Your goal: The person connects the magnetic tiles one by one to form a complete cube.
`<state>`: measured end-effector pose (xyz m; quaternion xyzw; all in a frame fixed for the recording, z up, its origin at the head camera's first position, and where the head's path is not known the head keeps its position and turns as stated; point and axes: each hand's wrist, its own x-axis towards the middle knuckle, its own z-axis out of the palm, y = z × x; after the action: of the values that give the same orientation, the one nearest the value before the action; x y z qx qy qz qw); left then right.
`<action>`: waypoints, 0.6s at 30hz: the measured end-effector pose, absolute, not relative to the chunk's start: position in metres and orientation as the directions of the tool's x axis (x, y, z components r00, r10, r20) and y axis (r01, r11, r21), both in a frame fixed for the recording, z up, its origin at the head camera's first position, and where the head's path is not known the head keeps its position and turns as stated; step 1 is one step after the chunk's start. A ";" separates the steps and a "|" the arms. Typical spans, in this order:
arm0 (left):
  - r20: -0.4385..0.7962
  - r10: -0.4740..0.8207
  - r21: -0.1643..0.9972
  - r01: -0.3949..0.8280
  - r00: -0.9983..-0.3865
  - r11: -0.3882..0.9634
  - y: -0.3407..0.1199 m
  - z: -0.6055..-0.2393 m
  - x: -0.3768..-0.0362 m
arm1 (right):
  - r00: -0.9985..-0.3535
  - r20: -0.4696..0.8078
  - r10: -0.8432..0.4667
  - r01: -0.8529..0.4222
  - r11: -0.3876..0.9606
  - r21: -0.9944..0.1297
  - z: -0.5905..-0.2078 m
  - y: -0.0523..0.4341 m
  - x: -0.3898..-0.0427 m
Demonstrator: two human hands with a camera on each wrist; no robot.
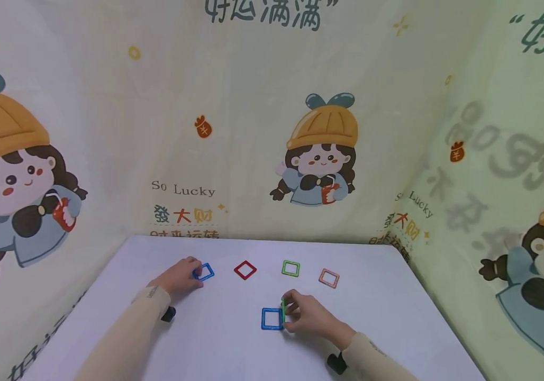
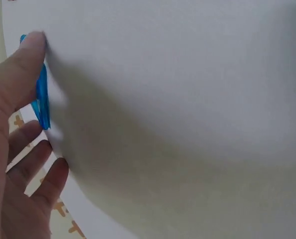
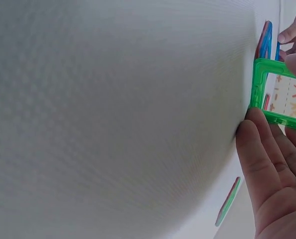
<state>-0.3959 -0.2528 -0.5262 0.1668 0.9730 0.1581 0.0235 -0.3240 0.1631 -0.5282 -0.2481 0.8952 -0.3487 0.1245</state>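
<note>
Two hands | right hand pinches upright green square frame | left hand grips blue square frame

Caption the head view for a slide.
Right hand stands a green tile beside a flat blue tile; left hand grips another blue tile.

L hand covers near corner of the light-blue square frame; in L wrist view that frame shows only as an edge-on sliver behind thumb. Green frame cut off at right edge of R wrist view. Banner text cropped at top. Black wrist gear mostly hidden under sleeves.
</note>
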 end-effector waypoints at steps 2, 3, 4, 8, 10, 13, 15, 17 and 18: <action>0.005 0.335 0.331 0.317 -0.942 0.889 -0.253 -0.529 -0.394 | -0.850 -0.061 -0.524 -0.350 0.647 -0.678 -0.529 0.163 -0.323; 0.007 0.339 0.331 0.322 -0.941 0.887 -0.253 -0.530 -0.394 | -0.850 -0.061 -0.522 -0.349 0.648 -0.677 -0.529 0.163 -0.322; 0.012 0.343 0.331 0.327 -0.939 0.885 -0.253 -0.531 -0.393 | -0.850 -0.062 -0.523 -0.349 0.647 -0.678 -0.529 0.163 -0.322; 0.046 0.324 0.346 0.319 -0.945 0.882 -0.254 -0.532 -0.391 | -0.846 -0.047 -0.531 -0.366 0.642 -0.673 -0.528 0.163 -0.322; 0.076 0.297 0.369 0.303 -0.952 0.878 -0.254 -0.532 -0.390 | -0.844 -0.040 -0.535 -0.374 0.640 -0.671 -0.527 0.163 -0.323; 0.108 0.254 0.408 0.276 -0.961 0.871 -0.251 -0.531 -0.390 | -0.847 -0.035 -0.531 -0.373 0.640 -0.672 -0.527 0.163 -0.324; 0.135 0.243 0.398 0.277 -0.961 0.875 -0.246 -0.531 -0.389 | -0.848 -0.039 -0.529 -0.366 0.636 -0.680 -0.528 0.164 -0.323; 0.154 0.234 0.387 0.276 -0.960 0.880 -0.237 -0.530 -0.387 | -0.849 -0.040 -0.527 -0.359 0.631 -0.688 -0.529 0.165 -0.322; 0.163 0.235 0.382 0.281 -0.958 0.880 -0.230 -0.529 -0.386 | -0.848 -0.039 -0.528 -0.358 0.627 -0.692 -0.530 0.165 -0.321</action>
<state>-0.3858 -0.2302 -0.5293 0.1331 0.9680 0.2050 -0.0561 -0.3210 0.1649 -0.5302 -0.2478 0.8939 -0.3538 0.1201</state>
